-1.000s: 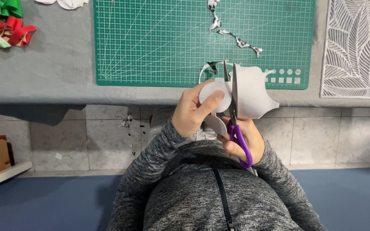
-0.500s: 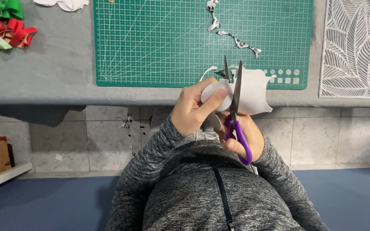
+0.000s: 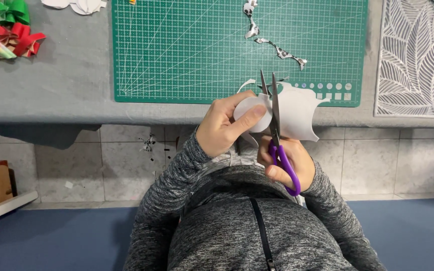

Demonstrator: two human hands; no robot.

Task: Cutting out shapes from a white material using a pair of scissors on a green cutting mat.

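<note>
The cutting mat (image 3: 187,50) lies on the table (image 3: 66,95), paper scraps (image 3: 277,50) on it toward one o'clock. At nine o'clock of the mat sit ribbon bows (image 3: 6,25); at three o'clock a leaf-patterned sheet (image 3: 418,60). At six o'clock, over the table's near edge, left hand (image 3: 222,125) and right hand (image 3: 285,163) hold paper sheet (image 3: 297,113) and scissors (image 3: 277,135)

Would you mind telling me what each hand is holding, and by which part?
The left hand pinches the white cut-out sheet at its left, rounded part. The right hand holds the scissors by their purple handle loops.
</note>
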